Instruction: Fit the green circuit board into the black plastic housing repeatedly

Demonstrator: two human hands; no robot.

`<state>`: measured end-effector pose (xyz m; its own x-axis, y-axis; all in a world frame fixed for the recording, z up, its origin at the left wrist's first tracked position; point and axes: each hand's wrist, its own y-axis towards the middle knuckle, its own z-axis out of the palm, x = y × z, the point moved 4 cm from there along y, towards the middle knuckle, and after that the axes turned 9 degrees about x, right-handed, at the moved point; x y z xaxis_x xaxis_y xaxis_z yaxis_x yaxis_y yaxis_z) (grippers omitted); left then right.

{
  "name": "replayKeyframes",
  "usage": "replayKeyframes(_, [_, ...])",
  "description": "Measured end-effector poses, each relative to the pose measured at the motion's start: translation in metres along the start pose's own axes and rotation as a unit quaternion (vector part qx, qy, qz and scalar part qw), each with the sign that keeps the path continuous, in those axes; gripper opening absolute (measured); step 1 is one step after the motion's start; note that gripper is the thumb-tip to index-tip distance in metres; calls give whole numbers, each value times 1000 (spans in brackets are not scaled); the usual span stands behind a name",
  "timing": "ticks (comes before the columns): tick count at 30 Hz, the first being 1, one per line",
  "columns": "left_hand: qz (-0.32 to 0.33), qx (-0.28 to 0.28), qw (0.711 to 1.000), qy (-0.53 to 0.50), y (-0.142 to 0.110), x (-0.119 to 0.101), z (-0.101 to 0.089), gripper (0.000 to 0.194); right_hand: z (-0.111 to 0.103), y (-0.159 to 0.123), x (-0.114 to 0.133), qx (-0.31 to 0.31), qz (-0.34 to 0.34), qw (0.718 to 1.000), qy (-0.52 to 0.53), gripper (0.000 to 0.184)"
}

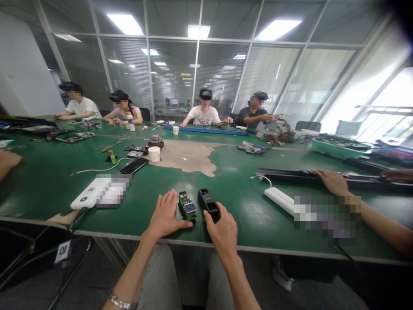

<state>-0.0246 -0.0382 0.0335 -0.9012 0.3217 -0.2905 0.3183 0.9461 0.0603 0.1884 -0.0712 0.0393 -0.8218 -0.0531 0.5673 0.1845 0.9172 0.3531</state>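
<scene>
Board [183, 199] lies on the green worktop [247, 219] near the front edge, screen [190, 208] up, between both hands. Left hand [164, 216] spread wide, palm down, fingers along the board's left side, thumb out across its near end; not gripping, and whether it touches the board I can't tell. Right hand [225, 227] has the black case [205, 196] by its near end, thumb on the left, fingers on the right; case just beside the board, a strip of worktop between. For good handling: keep the left hand low and take the board by its long edges only, since parts look exposed and pressing the screen could harm it. Right hold should be light but firm, thumb clear of the case openings. Case looks smooth, may slide, so brace it on the worktop. Best kept away from the front edge, with wrists low and both pieces in plain view.
</scene>
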Motion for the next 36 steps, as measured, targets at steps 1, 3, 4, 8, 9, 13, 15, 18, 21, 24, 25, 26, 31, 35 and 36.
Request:
replayKeyframes(1, [0,0,1000,-1,0,0,0,121,-2,0,2,0,5,1000,14,54])
replayKeyframes(3, [2,-1,1000,-2,-1,0,0,119,-8,0,8,-12,12,998,58,51])
replayKeyframes(4, [4,-2,1000,-2,-1,0,0,118,-11,1,13,-18,12,996,85,50])
replayKeyframes(8, [6,-9,1000,-3,-2,0,0,114,-16,2,38,-6,-11,988,152,48])
replayKeyframes(9, [5,-10,1000,-3,-2,0,0,113,-15,2,44,3,-19,988,151,47])
replayKeyframes(13, [3,-13,1000,-3,-1,0,1,113,-8,3,60,30,-38,991,121,47])
replayKeyframes(15, [1,-16,1000,-4,-1,1,2,115,-5,3,65,37,-39,993,107,45])
replayKeyframes(18, [1,-21,1000,-10,-2,3,3,116,-4,4,73,42,-45,995,81,43])
replayKeyframes(21, [3,-21,1000,-21,-1,5,4,119,-2,4,78,55,-50,996,45,41])
replayKeyframes(24, [4,-18,999,-26,-1,5,6,121,3,0,77,66,-45,997,20,39])
replayKeyframes(25, [5,-19,999,-25,-1,4,6,119,4,-2,76,67,-43,997,16,39])
replayKeyframes(26, [6,-20,999,-25,-1,4,6,118,6,-4,75,68,-42,997,9,39])
replayKeyframes(31, [5,-29,999,-30,-2,1,3,113,11,-15,71,69,-35,996,-38,37])
replayKeyframes(35, [7,-21,999,-35,-3,0,1,116,15,-17,65,74,-28,997,-20,50])
replayKeyframes(36, [9,-19,999,-35,-3,0,1,117,16,-17,62,72,-29,997,-5,55])
